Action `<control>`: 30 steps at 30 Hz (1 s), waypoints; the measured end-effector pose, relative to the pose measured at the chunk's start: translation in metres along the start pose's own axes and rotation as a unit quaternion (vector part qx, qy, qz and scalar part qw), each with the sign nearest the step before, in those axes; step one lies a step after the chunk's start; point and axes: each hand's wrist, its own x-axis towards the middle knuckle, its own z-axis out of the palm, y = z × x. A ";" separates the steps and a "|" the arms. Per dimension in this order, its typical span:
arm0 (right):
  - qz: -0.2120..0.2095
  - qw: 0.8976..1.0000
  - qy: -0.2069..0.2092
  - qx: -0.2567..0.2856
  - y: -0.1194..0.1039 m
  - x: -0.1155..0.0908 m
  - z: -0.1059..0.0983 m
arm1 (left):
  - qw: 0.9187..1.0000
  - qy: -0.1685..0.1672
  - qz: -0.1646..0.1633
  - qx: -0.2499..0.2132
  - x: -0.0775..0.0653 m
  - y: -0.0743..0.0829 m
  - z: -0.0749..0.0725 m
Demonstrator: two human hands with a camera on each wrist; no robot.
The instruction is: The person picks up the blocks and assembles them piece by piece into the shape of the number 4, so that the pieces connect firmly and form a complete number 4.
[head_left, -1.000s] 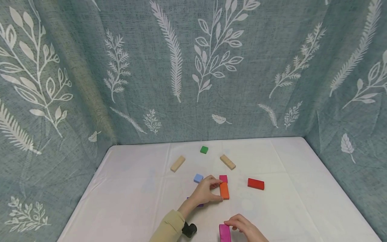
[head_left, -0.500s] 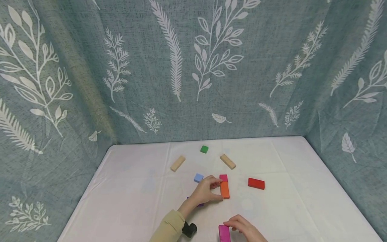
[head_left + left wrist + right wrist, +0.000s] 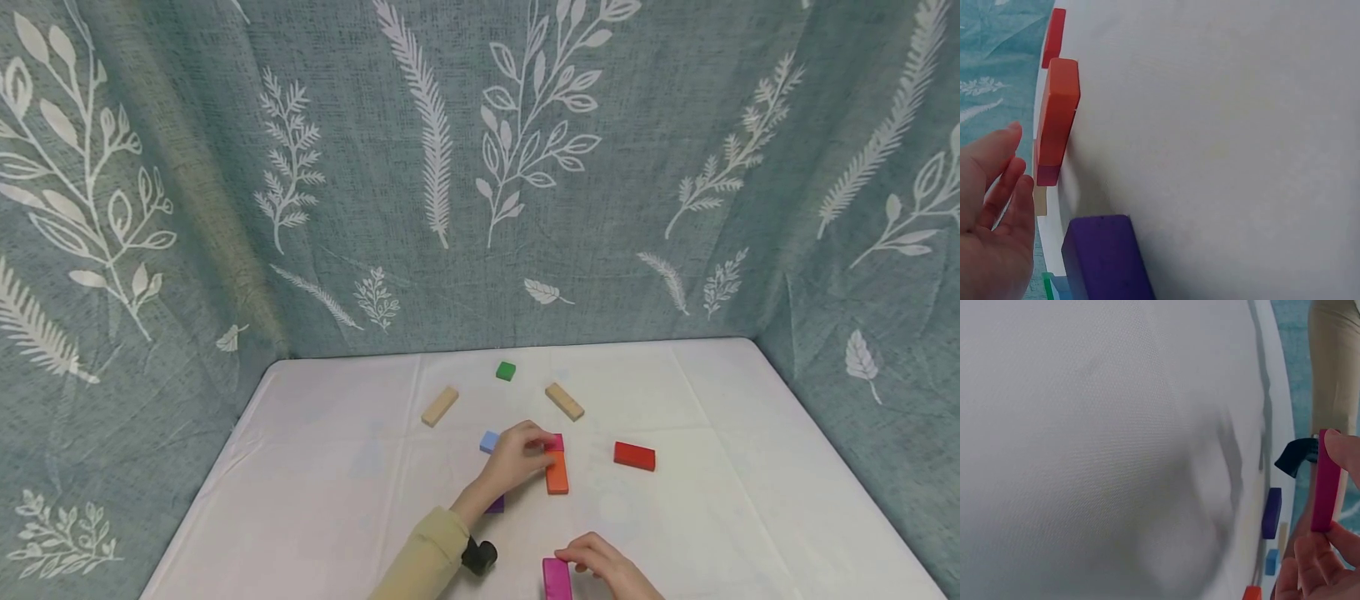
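In the head view my left hand point(image 3: 516, 454) hovers beside an orange block point(image 3: 557, 477) and a smaller pink block point(image 3: 558, 442), which lie end to end on the white tabletop. Its thumb and fingers are spread loosely, and the left wrist view shows them apart from the orange block point(image 3: 1060, 112). At the near edge my right hand point(image 3: 613, 568) pinches a magenta oblong block point(image 3: 557, 578) by its ends; the right wrist view shows the magenta block point(image 3: 1326, 487) between thumb and fingers. A purple block point(image 3: 1107, 256) lies below the left hand, partly hidden by the wrist in the head view.
A light blue block point(image 3: 488, 442) sits just left of the left hand. Two plain wooden blocks point(image 3: 439, 407) and a green block point(image 3: 506, 371) lie farther back. To the right is a red block point(image 3: 634, 456). A black wrist camera point(image 3: 478, 557) shows beside the left sleeve.
My left hand has let go of the orange block and shifted slightly up and away. The orange and pink blocks stay in place. The right hand stays with the magenta block.
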 end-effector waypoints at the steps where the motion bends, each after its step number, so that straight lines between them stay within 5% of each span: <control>1: 0.000 1.000 0.001 -0.001 0.000 0.000 0.000 | 1.000 -0.002 -0.001 0.003 0.001 0.000 0.000; 19: 0.031 0.999 0.007 -0.002 0.002 0.001 0.000 | 0.999 -0.010 -0.018 0.050 0.005 0.002 0.006; 30: -0.029 0.998 0.041 -0.039 0.002 0.002 -0.013 | 0.998 -0.015 -0.010 0.066 0.009 0.002 0.006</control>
